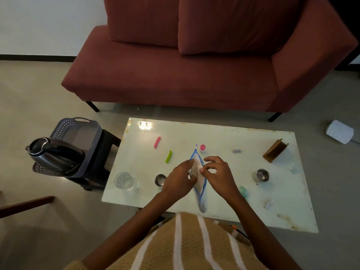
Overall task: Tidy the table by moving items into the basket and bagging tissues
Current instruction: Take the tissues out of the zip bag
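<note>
Head view: my left hand [181, 177] grips left lip of zip bag [202, 185], mid-table [214, 136]. My right hand [219, 172] pinches right lip. Tissue [196, 167] inside: light, soft, crushable (film probably slippery). Best hold: stiffer blue zipper rim. Basket [78, 126] off table, 9 o'clock.
</note>
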Tool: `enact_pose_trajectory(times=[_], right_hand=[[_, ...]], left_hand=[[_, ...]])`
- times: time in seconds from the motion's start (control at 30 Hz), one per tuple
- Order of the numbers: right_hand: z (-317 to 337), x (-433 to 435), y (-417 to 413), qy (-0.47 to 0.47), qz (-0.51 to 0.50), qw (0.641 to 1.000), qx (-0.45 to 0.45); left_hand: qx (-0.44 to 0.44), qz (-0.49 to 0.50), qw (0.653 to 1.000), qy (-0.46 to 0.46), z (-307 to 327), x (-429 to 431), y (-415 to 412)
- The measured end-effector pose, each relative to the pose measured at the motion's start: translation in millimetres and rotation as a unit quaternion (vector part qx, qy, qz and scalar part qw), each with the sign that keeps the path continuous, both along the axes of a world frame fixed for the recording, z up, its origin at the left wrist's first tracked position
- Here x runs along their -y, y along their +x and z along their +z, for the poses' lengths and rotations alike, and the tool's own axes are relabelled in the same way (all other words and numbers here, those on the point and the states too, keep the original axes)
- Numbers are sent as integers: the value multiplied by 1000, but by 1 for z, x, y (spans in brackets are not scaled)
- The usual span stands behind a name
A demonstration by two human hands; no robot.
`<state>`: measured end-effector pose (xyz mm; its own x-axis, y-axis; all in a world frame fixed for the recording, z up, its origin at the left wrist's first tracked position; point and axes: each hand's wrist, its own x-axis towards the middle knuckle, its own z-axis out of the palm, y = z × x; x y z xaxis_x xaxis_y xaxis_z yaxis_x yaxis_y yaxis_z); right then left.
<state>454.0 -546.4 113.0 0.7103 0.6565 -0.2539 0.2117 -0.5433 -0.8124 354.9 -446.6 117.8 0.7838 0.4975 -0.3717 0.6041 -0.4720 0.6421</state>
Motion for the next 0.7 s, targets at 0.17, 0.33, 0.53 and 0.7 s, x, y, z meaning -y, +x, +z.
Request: enact_pose_trajectory(times=[0.17,0.33,0.53,0.7], right_hand=[[3,1,-6,-11,24,988,155],[9,3,-7,73,63,987,131],[20,10,2,150,-111,961,-205],[25,16,5,181,-93,945,-255]], left_hand=[[50,-18,996,-69,-6,8,3],[85,15,986,-140,-7,14,8],[43,37,986,-160,-1,12,5],[41,40,981,-183,13,13,8]])
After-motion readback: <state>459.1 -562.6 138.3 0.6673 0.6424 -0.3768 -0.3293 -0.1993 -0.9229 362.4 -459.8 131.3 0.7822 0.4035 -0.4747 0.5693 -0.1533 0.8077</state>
